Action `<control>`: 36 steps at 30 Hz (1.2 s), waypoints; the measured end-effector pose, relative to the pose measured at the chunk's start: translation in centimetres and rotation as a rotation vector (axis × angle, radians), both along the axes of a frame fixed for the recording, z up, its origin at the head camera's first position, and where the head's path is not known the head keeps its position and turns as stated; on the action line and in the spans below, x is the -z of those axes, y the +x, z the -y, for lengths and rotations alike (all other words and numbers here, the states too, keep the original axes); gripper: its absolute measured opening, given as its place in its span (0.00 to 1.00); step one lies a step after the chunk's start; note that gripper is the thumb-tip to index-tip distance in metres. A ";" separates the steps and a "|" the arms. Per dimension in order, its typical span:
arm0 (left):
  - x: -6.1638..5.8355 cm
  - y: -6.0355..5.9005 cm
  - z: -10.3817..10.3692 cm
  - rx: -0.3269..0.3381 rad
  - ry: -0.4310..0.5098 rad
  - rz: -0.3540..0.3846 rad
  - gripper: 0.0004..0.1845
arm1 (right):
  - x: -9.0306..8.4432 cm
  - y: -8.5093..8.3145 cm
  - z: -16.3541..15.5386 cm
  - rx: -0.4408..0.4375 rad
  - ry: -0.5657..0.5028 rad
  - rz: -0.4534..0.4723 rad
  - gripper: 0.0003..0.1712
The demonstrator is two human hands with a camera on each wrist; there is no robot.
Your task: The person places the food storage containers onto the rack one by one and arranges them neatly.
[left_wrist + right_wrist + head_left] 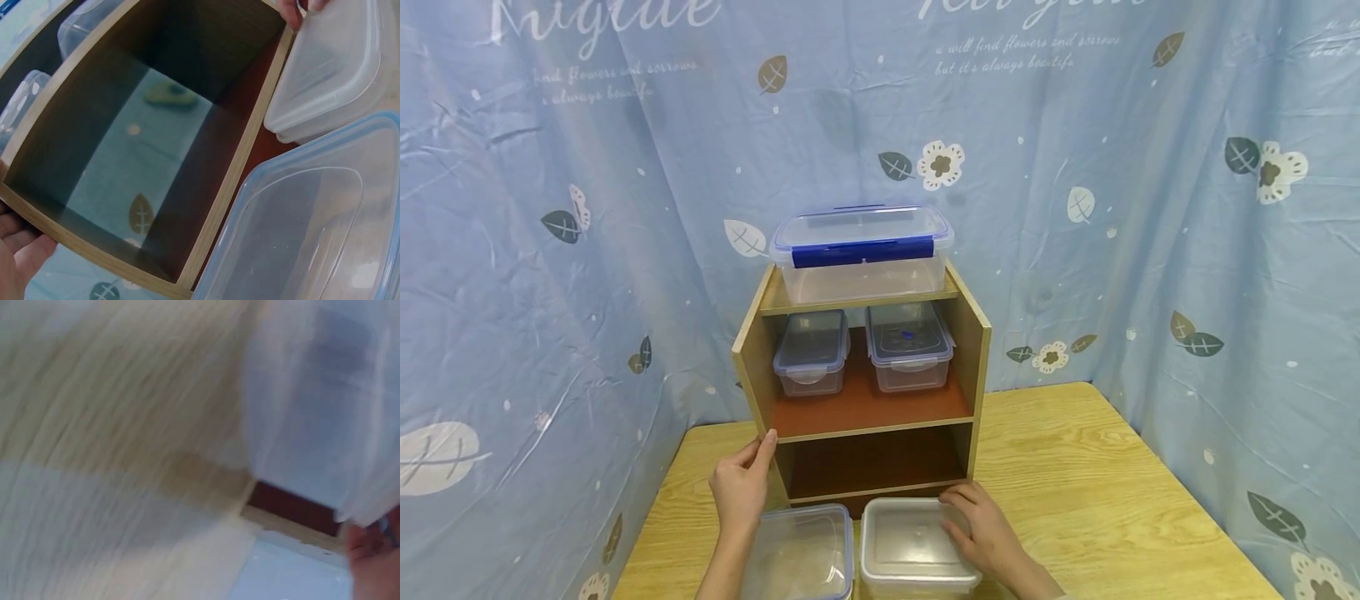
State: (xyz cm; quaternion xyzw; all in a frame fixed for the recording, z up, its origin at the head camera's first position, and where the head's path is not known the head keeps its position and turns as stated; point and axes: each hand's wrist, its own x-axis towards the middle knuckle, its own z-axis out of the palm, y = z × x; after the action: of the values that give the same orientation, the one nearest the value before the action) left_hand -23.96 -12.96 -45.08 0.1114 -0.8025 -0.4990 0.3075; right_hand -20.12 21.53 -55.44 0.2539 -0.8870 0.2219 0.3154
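Observation:
A small wooden shelf [871, 437] stands on the table, and my left hand [743, 479] pinches the front edge of its left side panel. In the left wrist view the thumb and fingers [39, 253] lie against that panel's edge. My right hand [988, 533] grips the right side of a white-lidded food container [910, 542] in front of the shelf. Its fingers lie at the container's far right corner, close to the shelf's lower front. Beside it, to the left, is a blue-rimmed food container [808, 550], partly behind my left forearm. The right wrist view is blurred.
On the shelf's top is a large container with a blue clasp [865, 252]. The middle level bears two smaller lidded containers, the left one [810, 350] and the right one [910, 346]. A blue patterned curtain [1037, 208] surrounds the wooden table [1075, 492].

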 end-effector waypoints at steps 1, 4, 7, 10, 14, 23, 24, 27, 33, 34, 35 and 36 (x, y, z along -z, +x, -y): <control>0.0 0.0 0.0 -0.002 0.000 0.001 0.18 | -0.3 0.3 0.0 0.016 -0.014 0.059 0.19; 0.0 0.0 0.0 -0.006 0.001 0.011 0.17 | -1.3 1.2 0.0 0.072 -0.073 0.276 0.21; -0.1 0.1 0.0 -0.005 0.006 0.014 0.17 | -2.1 1.6 -0.4 0.078 -0.154 0.446 0.23; -0.2 0.1 0.1 -0.007 0.013 0.008 0.16 | -2.1 1.6 -1.1 0.018 -0.251 0.571 0.24; 0.0 0.0 0.0 -0.014 0.009 0.011 0.15 | -1.3 1.7 -2.2 -0.067 -0.418 0.728 0.28; 0.2 0.0 -0.2 -0.008 -0.008 0.000 0.16 | -1.0 2.1 -3.7 -0.133 -0.639 0.949 0.27; 0.2 0.0 -0.2 -0.008 -0.007 0.001 0.16 | -1.0 2.1 -3.8 -0.143 -0.646 0.970 0.27; 0.2 -0.1 -0.2 -0.014 -0.011 0.009 0.16 | -0.9 2.2 -4.4 -0.202 -0.672 1.021 0.33; 0.1 -0.1 -0.2 -0.023 0.016 0.015 0.17 | -1.1 2.5 -5.1 -0.325 -0.670 1.083 0.40; 0.1 -0.1 -0.2 -0.022 0.021 0.013 0.18 | -1.1 2.6 -5.1 -0.332 -0.664 1.093 0.38; 0.1 -0.1 -0.2 -0.019 0.024 0.011 0.18 | -1.2 2.6 -5.2 -0.333 -0.660 1.105 0.36; 0.1 0.0 -0.2 -0.017 0.026 0.011 0.18 | -1.2 2.7 -5.2 -0.336 -0.663 1.119 0.34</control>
State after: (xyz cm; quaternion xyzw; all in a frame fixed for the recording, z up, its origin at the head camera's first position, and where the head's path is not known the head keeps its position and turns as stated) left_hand -24.00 -12.75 -45.15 0.1250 -0.7965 -0.5063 0.3060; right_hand -17.39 26.72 -54.20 0.1252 -0.7502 0.6268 -0.1694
